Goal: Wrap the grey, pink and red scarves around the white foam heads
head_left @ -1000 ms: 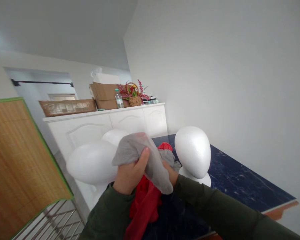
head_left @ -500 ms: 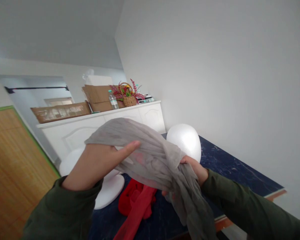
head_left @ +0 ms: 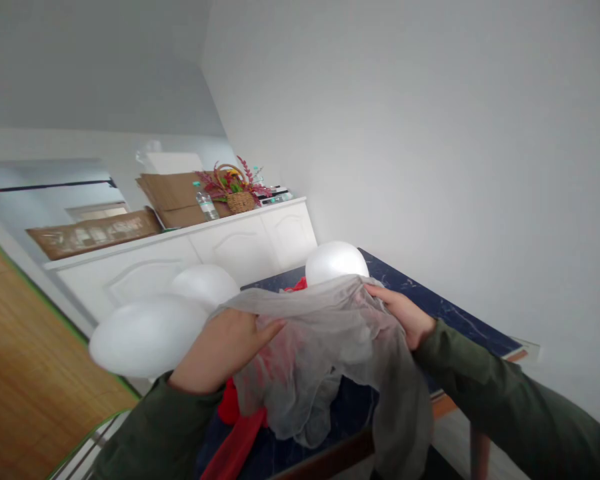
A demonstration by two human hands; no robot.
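A thin, see-through grey scarf [head_left: 325,333] with faint pink patches hangs in folds between my hands, above a dark blue marbled table. My left hand [head_left: 230,343] holds its left side; the thumb lies on the near face and the other fingers are hidden by the cloth. On the right, my right hand [head_left: 403,312] grips the upper edge, fingertips partly covered by the fabric. The right end droops past the table's front edge. Below the scarf and partly hidden by it lies a red cloth [head_left: 237,443].
Smooth white rounded forms stand around the table [head_left: 460,320]: one behind the scarf [head_left: 336,261], two at left [head_left: 147,337]. Beyond, a white cabinet [head_left: 240,250] carries cardboard boxes [head_left: 177,193], a water bottle [head_left: 207,202] and a flower basket [head_left: 241,202]. A wooden panel [head_left: 25,373] is at left.
The bunched scarf is now spread wider and hangs lower. My right hand has shifted to its upper edge, my left hand slightly down and right. The view has turned a little right.
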